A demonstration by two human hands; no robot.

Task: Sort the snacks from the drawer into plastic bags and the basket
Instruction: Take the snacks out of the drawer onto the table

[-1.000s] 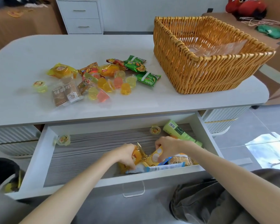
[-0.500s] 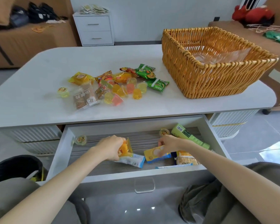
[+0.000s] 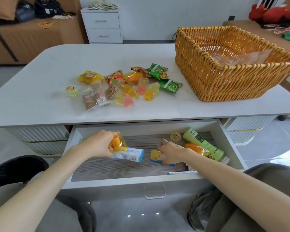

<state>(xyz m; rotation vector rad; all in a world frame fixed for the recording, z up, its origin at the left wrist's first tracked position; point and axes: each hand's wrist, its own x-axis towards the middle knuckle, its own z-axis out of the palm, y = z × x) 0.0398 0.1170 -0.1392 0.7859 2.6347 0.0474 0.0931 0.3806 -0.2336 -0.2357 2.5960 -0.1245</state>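
Leftward and a little up goes the left grip since half a second back; the right grip has barely shifted.

Left grip: closed round a clear packet of orange snack, with a flat white-and-blue wrapper pinched beneath it. Both look lifted off the drawer floor.

Right grip: pinching a small yellow-and-blue packet low in the open white drawer.

Also in the drawer:
- one lidded jelly cup
- one green printed tube
- one orange foil packet
- one second white-and-blue wrapper against the front wall, with something half hidden beside it

On the pale bench, a mixed pile:
- about nine small jelly cups, one apart to the left
- three green packets
- two red-orange packets
- two yellow-orange packets
- brown cracker packs, overlapped, count unsure

Right end of the bench: a woven yellow wicker basket holding only clear plastic bags; number not readable.

Judgement: the drawer is mostly emptied. Sorting has not begun, and nothing is bagged.
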